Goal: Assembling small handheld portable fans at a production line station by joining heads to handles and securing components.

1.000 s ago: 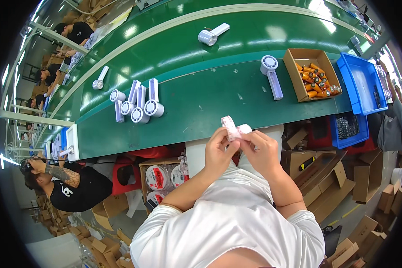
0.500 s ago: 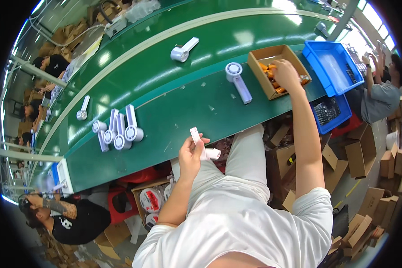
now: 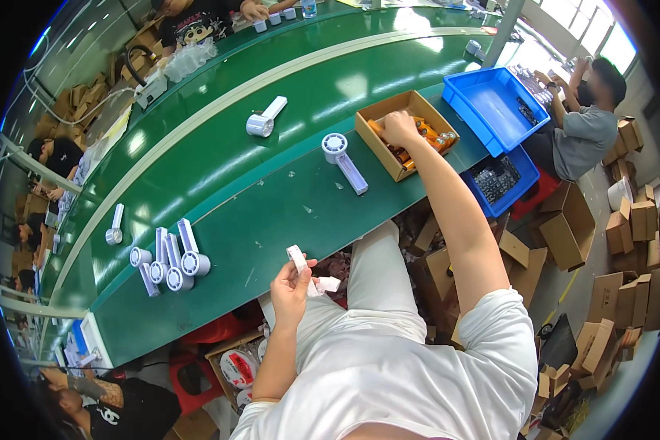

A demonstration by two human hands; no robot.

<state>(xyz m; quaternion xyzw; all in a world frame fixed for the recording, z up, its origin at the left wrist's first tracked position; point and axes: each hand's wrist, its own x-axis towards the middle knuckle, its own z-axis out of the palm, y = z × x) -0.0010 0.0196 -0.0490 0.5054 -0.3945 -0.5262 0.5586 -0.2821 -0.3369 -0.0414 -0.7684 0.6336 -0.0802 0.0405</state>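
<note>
My left hand [image 3: 292, 295] is closed around a slim white plastic piece, which looks like a handheld fan shell [image 3: 296, 258], just off the table's near edge. Over at the right, my right hand [image 3: 401, 130] reaches into an open cardboard box [image 3: 380, 158]. Its fingers are curled down among orange cylinders [image 3: 436, 138] that look like batteries; what they grip is hidden. Left of this box lies a pale lilac handheld fan body [image 3: 350, 173] with a round grille and an open hollow handle. Several similar fan bodies [image 3: 180, 278] stand grouped at the table's left.
Two more fan bodies [image 3: 260, 125] [image 3: 114, 233] lie on the green belt [image 3: 198, 158] beyond. Right of the box are a blue tray [image 3: 484, 121] and a blue bin of dark small parts [image 3: 496, 180]. Cartons [image 3: 565, 227] crowd the floor; co-workers [image 3: 590, 121] sit around.
The whole view has shifted, so the table sits lower and further left. My right hand has moved slightly left within the box. My left hand still holds the white piece.
</note>
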